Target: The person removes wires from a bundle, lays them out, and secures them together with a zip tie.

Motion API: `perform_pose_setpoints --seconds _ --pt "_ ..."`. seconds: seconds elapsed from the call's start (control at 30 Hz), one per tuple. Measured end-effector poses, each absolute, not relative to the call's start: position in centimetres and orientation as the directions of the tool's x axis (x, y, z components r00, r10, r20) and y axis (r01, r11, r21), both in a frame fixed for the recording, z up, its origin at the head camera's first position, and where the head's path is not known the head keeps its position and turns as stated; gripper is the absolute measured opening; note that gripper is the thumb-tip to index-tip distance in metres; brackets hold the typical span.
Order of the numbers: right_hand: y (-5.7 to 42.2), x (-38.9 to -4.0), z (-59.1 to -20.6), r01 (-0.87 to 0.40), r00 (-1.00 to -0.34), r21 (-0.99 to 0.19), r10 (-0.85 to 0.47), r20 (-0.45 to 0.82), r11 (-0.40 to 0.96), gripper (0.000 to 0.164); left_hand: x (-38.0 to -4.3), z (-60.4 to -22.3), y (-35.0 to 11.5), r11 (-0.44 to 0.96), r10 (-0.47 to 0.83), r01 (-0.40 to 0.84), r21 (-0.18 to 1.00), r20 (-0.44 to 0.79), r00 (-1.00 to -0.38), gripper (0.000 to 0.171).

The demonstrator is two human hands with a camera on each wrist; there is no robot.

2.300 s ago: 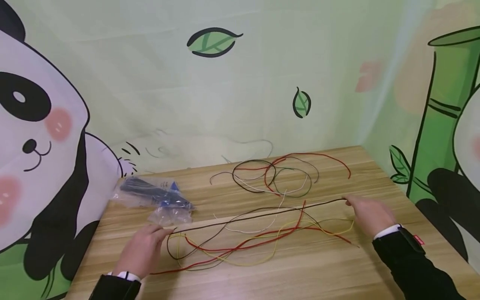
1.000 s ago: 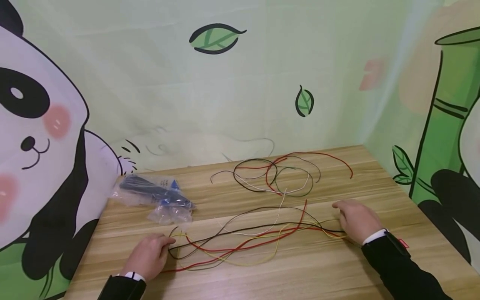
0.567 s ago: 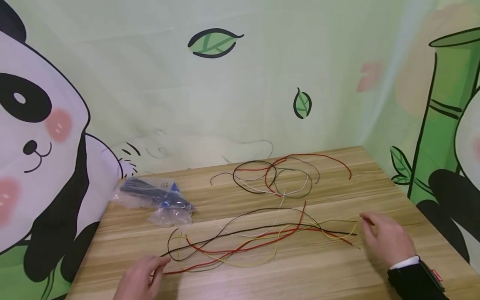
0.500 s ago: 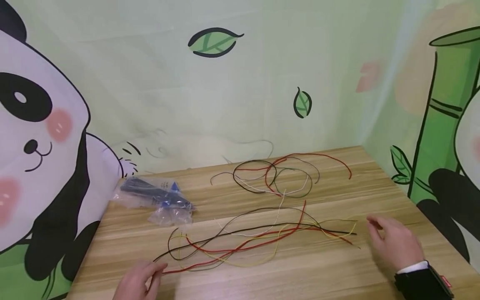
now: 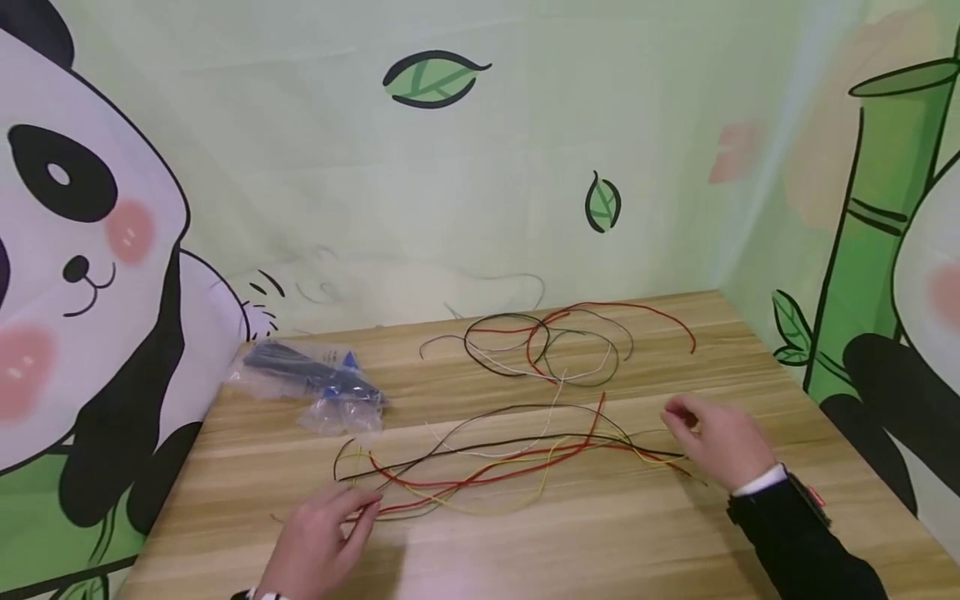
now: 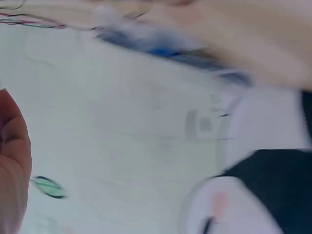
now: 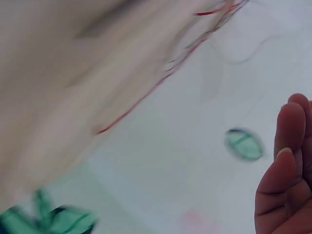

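Observation:
Several long thin wires lie in a loose bundle across the near part of the wooden table (image 5: 600,542): a black wire (image 5: 491,444), red wires (image 5: 487,477), and a yellow wire (image 5: 510,510). Over the bundle's left end is my left hand (image 5: 318,533), thumb and forefinger beside a red wire, with no grip visible. My right hand (image 5: 723,442) hovers by the right-hand ends, fingers loosely bent. In the right wrist view the thumb (image 7: 282,175) lies close to the fingers, no wire seen between them. The left wrist view shows only part of the left hand (image 6: 12,161).
Behind the bundle lies a second tangle of wires, including a black loop (image 5: 467,333), a red wire (image 5: 652,308) and a green wire (image 5: 617,367). A clear plastic bag (image 5: 311,375) with dark blue contents sits at the back left. A printed cloth wall (image 5: 525,167) stands behind the table.
A black wire, earlier stretched between both hands, now lies with the bundle. The right hand let it go first, then the left. Lately the left hand moved right and the right hand moved left.

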State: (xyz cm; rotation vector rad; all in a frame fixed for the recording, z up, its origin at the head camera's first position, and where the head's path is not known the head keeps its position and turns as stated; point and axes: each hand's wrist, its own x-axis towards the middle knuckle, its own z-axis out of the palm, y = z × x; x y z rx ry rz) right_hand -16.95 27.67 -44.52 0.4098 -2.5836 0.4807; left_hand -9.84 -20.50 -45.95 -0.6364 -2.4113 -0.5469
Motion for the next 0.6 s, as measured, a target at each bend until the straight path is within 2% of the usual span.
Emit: perform_pose_setpoints --seconds 0.17,0.3,0.47,0.6 --pt "23.6 -23.0 -43.5 -0.385 -0.898 -0.275 -0.289 0.33 0.881 0.011 -14.0 -43.7 -15.7 0.762 0.448 0.631 0.148 0.582 -0.678 0.007" --pt "21.2 -27.1 -43.8 -0.318 -0.943 -0.295 -0.27 0.194 0.901 0.013 -17.1 -42.8 -11.5 0.763 0.492 0.636 0.114 0.535 -0.687 0.012" --pt "19.8 -28.3 -45.0 -0.211 -0.976 -0.38 -0.169 0.14 0.901 0.012 -18.8 -42.8 -8.3 0.804 0.412 0.565 0.185 0.512 -0.754 0.019" --pt "19.8 -27.6 -45.9 -0.169 -0.974 -0.415 -0.086 0.211 0.894 0.01 -19.2 -42.8 -7.8 0.823 0.349 0.522 0.225 0.524 -0.777 0.019"
